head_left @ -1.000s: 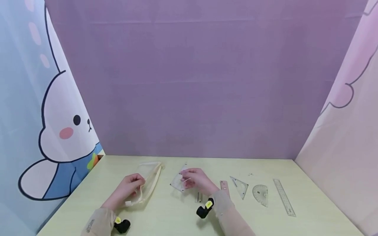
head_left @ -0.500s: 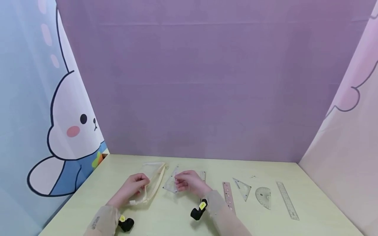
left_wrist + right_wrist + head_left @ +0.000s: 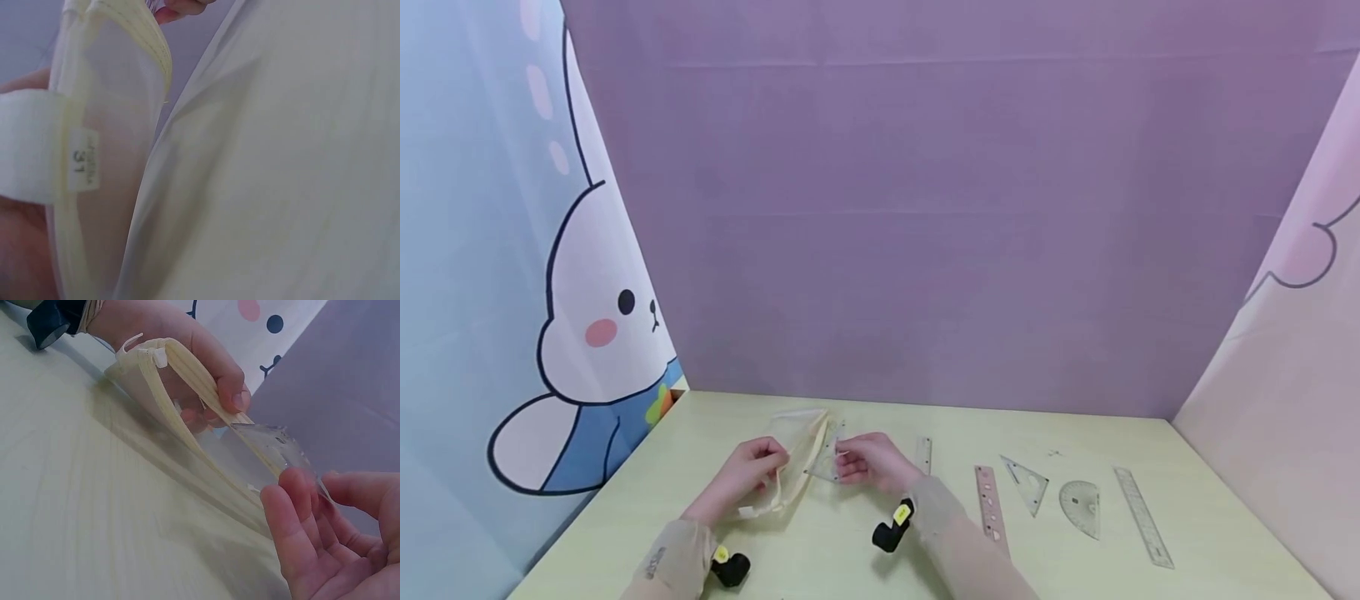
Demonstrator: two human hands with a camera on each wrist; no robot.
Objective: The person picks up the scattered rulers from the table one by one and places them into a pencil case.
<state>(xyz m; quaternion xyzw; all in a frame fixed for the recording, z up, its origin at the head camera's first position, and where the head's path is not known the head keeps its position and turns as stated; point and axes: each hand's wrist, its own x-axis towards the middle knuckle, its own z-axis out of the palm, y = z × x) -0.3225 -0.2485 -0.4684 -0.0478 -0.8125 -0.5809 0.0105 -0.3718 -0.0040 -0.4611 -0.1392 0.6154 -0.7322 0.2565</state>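
Note:
My left hand (image 3: 748, 468) grips one edge of a pale mesh pouch (image 3: 119, 81) with cream trim, and the pouch's mouth gapes toward the right. A small white label (image 3: 83, 159) with "31" on it shows in the left wrist view. Between thumb and fingers, my right hand (image 3: 874, 462) pinches a clear plastic set square (image 3: 824, 463). In the right wrist view the set square (image 3: 275, 445) reaches the pouch's cream rim (image 3: 194, 375), its far corner overlapping the opening close to the left fingertips (image 3: 238, 402).
Right of the hands lie a short clear ruler (image 3: 924, 456), a pink ruler (image 3: 991, 504), a second set square (image 3: 1037, 490), a protractor (image 3: 1081, 507) and a long clear ruler (image 3: 1142, 518). A purple cloth wall (image 3: 925, 250) stands behind the table (image 3: 940, 533).
My right hand has carried the set square leftward to the pouch's mouth, uncovering the short clear ruler and pink ruler. My left hand keeps its grip on the pouch. The head view has shifted slightly.

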